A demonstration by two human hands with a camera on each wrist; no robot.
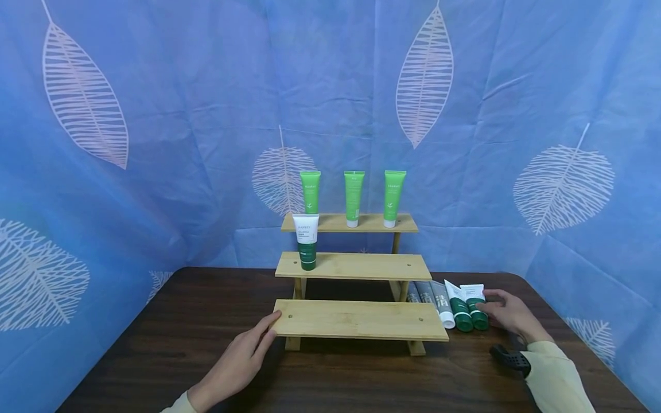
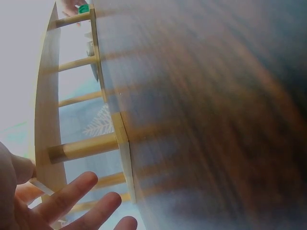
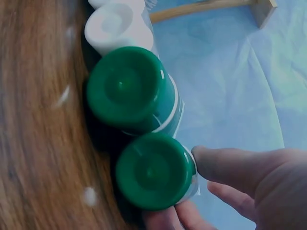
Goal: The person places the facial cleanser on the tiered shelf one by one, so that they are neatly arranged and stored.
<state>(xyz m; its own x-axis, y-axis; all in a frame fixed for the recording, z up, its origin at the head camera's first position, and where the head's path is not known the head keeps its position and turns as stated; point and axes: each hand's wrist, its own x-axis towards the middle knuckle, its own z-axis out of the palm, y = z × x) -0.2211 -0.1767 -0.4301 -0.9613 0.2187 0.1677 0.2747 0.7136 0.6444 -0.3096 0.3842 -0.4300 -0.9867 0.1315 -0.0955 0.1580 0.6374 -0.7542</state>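
My left hand (image 1: 237, 358) holds the left end of the bottom shelf of a three-tier wooden display rack (image 1: 361, 318). In the left wrist view, thumb and a finger meet at the board's end, and the other fingers spread below it. At the right, my right hand (image 1: 508, 312) grips the outermost white-and-green squeeze tube (image 1: 479, 312), which lies on the table. In the right wrist view, the thumb is on one side of its green cap (image 3: 153, 172) and fingers are under the other. Another white-and-green tube (image 1: 459, 310) lies right beside it.
Several grey tubes (image 1: 441, 304) lie alongside, partly behind the rack. Three light green tubes (image 1: 353, 198) stand on the top shelf. One white-and-green tube (image 1: 307, 241) stands at the left of the middle shelf. Behind the dark wooden table (image 1: 170, 344) hangs a blue leaf-print cloth (image 1: 206, 143).
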